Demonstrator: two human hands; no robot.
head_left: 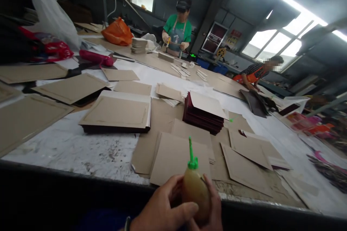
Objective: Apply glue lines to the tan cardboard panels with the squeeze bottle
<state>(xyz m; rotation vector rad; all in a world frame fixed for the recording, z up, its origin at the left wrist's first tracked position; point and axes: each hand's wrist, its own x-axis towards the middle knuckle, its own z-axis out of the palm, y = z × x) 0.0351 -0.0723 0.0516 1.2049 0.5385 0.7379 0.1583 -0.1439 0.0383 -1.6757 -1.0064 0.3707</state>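
A yellowish squeeze bottle (197, 193) with a green nozzle stands nearly upright at the table's front edge, its tip pointing up. My left hand (165, 207) wraps it from the left, thumb across its front. Around its right side curl the fingers of my right hand (215, 202); part of that hand is hidden behind the bottle. Just beyond the nozzle lie flat tan boards (173, 157). Farther back sits a stack of dark red pieces (200, 121) topped by a pale board. To the left is another stack, with a tan board (116, 110) on top.
More boards (72, 88) spread over the left of the table, and others (246, 169) lie at right. An orange bag (118, 32) and a pink pouch (96, 57) rest toward the back left. One person (177, 30) stands across the table; another (255, 74) leans over it at right.
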